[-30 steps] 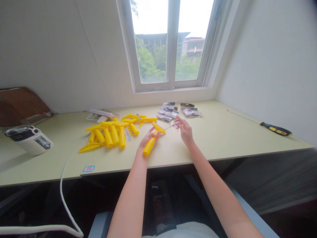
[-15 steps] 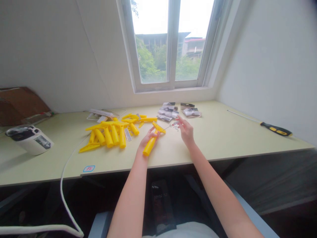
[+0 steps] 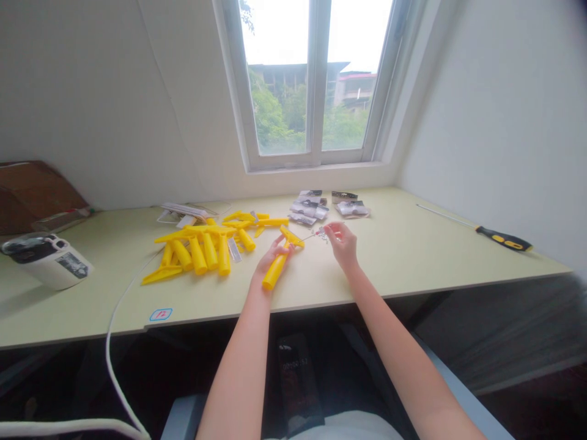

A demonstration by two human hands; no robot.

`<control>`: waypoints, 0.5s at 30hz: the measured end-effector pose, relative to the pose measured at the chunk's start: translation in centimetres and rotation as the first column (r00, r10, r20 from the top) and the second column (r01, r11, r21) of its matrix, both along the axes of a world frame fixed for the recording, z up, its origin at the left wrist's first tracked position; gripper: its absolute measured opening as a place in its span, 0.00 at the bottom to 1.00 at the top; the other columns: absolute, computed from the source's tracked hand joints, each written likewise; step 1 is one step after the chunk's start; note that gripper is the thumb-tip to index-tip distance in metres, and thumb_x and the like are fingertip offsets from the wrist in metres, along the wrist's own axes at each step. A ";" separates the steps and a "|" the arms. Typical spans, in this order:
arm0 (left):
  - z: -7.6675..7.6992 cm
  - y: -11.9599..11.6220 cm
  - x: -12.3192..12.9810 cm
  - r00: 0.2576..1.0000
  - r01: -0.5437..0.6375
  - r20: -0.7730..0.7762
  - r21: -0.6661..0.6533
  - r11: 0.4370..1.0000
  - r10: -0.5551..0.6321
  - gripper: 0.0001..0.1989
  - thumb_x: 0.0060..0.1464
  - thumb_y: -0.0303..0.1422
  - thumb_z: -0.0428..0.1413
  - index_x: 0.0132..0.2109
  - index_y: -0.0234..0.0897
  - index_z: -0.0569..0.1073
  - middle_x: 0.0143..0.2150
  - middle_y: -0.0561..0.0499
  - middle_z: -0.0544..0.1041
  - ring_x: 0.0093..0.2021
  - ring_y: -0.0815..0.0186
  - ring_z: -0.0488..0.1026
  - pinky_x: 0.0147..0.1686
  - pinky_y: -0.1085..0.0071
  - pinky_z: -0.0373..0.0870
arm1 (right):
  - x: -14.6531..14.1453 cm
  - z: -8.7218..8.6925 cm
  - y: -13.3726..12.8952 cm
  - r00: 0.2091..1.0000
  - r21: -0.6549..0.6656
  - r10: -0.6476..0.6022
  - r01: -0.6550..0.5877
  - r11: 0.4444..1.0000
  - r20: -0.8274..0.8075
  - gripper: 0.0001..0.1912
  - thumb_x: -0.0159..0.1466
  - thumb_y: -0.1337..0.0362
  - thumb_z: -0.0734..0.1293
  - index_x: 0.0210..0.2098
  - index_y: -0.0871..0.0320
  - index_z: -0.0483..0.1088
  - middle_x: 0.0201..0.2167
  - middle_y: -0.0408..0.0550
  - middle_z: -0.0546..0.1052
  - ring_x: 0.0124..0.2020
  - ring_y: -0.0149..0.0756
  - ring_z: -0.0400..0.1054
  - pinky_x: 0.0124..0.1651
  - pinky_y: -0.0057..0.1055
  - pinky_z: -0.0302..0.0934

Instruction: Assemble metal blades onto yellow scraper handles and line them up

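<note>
My left hand (image 3: 274, 253) is closed round a yellow T-shaped plastic scraper (image 3: 275, 272), its hollow handle pointing toward me and its head away. My right hand (image 3: 343, 243) pinches the end of a slim screwdriver (image 3: 309, 237); a thin metal shaft with a bit of red shows, its tip at the scraper's head. The far end is hidden by my fingers. Small shiny screws (image 3: 324, 238) lie scattered just beside the right fingertips. Left of my hands is a heap of similar yellow scrapers (image 3: 198, 253), with a small clear packet (image 3: 235, 250) against it.
Printed packets (image 3: 309, 208) and more packets (image 3: 352, 208) lie below the window. A long black-and-yellow screwdriver (image 3: 503, 238) rests at the right. A white bottle (image 3: 57, 263) lies at the left, near a brown cardboard piece (image 3: 39, 192). A white cable (image 3: 110, 360) hangs over the table edge.
My right hand has lowered slightly, its fingers now drawn closer together at the screwdriver's end. The left hand keeps the scraper almost where it was. The whole view has shifted a little.
</note>
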State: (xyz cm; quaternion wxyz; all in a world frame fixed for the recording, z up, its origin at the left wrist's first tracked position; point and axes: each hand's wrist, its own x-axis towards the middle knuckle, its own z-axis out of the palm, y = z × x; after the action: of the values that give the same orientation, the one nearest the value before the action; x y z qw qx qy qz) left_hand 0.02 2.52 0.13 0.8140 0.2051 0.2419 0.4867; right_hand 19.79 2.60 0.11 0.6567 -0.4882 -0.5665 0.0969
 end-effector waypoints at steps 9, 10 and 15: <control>-0.1 0.1 0.0 1.000 0.011 0.013 0.039 0.999 -0.012 0.36 0.44 0.13 0.47 0.59 0.44 0.57 0.49 0.43 0.67 0.36 0.72 0.74 0.34 0.78 0.73 | -0.1 0.0 -0.2 0.999 0.020 0.032 -0.032 0.999 -0.004 0.16 0.57 0.52 0.63 0.36 0.57 0.71 0.31 0.48 0.76 0.31 0.35 0.69 0.34 0.33 0.65; -0.2 0.1 0.0 1.000 0.012 0.013 0.042 0.999 -0.013 0.36 0.44 0.13 0.47 0.59 0.44 0.57 0.49 0.43 0.67 0.36 0.72 0.74 0.34 0.78 0.73 | -0.1 0.1 -0.2 0.999 0.023 0.032 -0.032 0.999 0.000 0.16 0.57 0.52 0.63 0.36 0.57 0.71 0.31 0.48 0.76 0.30 0.35 0.70 0.35 0.34 0.65; -0.3 0.2 -0.1 1.000 0.021 0.011 0.033 0.999 -0.022 0.34 0.44 0.13 0.47 0.57 0.44 0.60 0.50 0.44 0.67 0.36 0.73 0.74 0.34 0.78 0.72 | -0.1 0.1 -0.3 1.000 0.023 0.000 0.000 1.000 -0.004 0.16 0.55 0.50 0.64 0.30 0.57 0.71 0.27 0.47 0.76 0.26 0.35 0.69 0.33 0.33 0.65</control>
State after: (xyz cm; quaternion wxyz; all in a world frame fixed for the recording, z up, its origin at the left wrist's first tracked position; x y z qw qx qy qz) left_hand -0.05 2.71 -0.15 0.8171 0.2182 0.2269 0.4830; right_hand 19.70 2.33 0.22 0.6634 -0.4805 -0.5663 0.0915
